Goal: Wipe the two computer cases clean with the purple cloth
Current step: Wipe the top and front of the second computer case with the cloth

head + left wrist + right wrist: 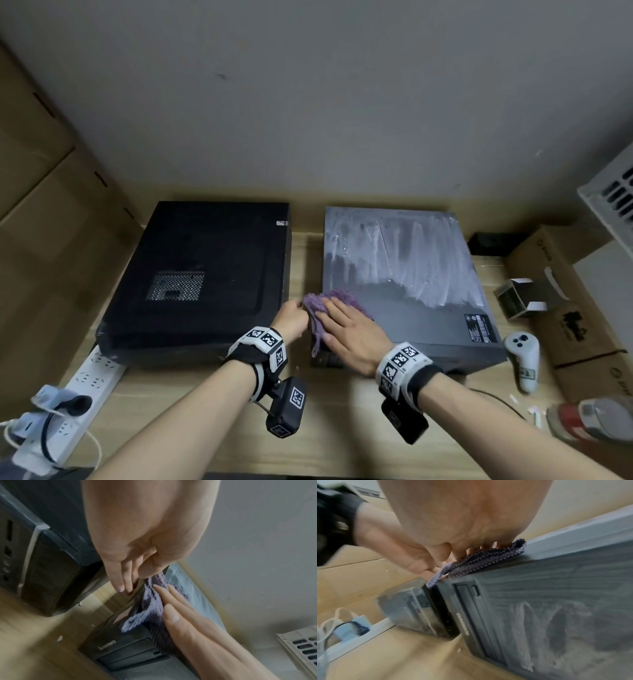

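Observation:
Two computer cases lie flat on the wooden desk: a black case [205, 274] on the left and a grey case [411, 318] on the right, its far half streaked white. The purple cloth [339, 295] lies on the grey case's near left corner and hangs over its edge. My right hand [342, 311] presses flat on the cloth with straight fingers. My left hand [301, 310] pinches the cloth's left edge. In the left wrist view the thumb and fingers of my left hand [142, 578] nip the cloth [150, 609] above the grey case's front [128, 649]. The right wrist view shows the cloth [479, 559] folded over the case's top edge.
A white power strip [89, 387] with plugs lies at the near left. Right of the grey case are a white controller [522, 356], a small open box [517, 298], cardboard boxes [565, 308] and a white vented crate [609, 192]. Cardboard boxes line the left wall.

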`<state>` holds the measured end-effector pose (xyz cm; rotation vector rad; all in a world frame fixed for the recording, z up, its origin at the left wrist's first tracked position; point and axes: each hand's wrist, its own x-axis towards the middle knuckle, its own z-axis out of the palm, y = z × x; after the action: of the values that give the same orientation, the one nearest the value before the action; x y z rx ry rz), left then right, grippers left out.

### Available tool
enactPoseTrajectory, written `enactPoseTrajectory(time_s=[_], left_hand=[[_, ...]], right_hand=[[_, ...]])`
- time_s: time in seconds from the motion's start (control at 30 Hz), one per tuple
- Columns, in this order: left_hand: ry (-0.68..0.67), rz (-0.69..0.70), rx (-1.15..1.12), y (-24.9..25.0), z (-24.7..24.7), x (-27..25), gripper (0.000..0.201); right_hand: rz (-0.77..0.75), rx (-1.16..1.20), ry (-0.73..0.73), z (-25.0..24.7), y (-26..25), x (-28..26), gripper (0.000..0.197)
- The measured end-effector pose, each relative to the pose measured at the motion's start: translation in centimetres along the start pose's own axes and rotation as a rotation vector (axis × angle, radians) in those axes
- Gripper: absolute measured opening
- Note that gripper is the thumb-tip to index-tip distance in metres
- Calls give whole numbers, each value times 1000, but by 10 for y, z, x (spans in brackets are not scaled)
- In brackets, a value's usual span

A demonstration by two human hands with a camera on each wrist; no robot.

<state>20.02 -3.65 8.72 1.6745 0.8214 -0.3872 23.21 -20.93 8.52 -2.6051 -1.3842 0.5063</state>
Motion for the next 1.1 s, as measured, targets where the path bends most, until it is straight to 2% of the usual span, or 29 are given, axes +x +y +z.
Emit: enactPoseTrajectory(time_s=[0.1, 0.23, 0.3, 0.43, 0.5, 0.63, 0.73, 0.9, 1.1], left_hand=[[31, 6, 104, 0, -1, 7, 37], [35, 27, 99, 14, 5, 10, 35], [43, 51, 73, 17, 10, 18, 28], [120, 82, 18, 20, 16, 32, 41], [159, 74, 29, 23, 16, 27, 33], [125, 27, 16, 14, 18, 21, 26], [83, 0, 2, 10, 18, 15, 30], [3, -19, 46, 4, 17, 9, 27], [47, -19, 12, 17, 17, 5, 24]], right_hand=[[-31, -2, 8, 12, -6, -20, 63], [-46, 10, -4, 12, 0, -26, 67], [-23, 21, 8, 5, 6, -14, 72], [86, 20, 41, -10, 23, 27, 61], [154, -1, 24, -16, 34, 49, 61], [291, -7, -24, -25, 56, 83, 68], [304, 10, -32, -33, 65, 92, 69], [245, 10, -18, -25, 51, 61, 68], [165, 71, 8, -1, 20, -14, 68]])
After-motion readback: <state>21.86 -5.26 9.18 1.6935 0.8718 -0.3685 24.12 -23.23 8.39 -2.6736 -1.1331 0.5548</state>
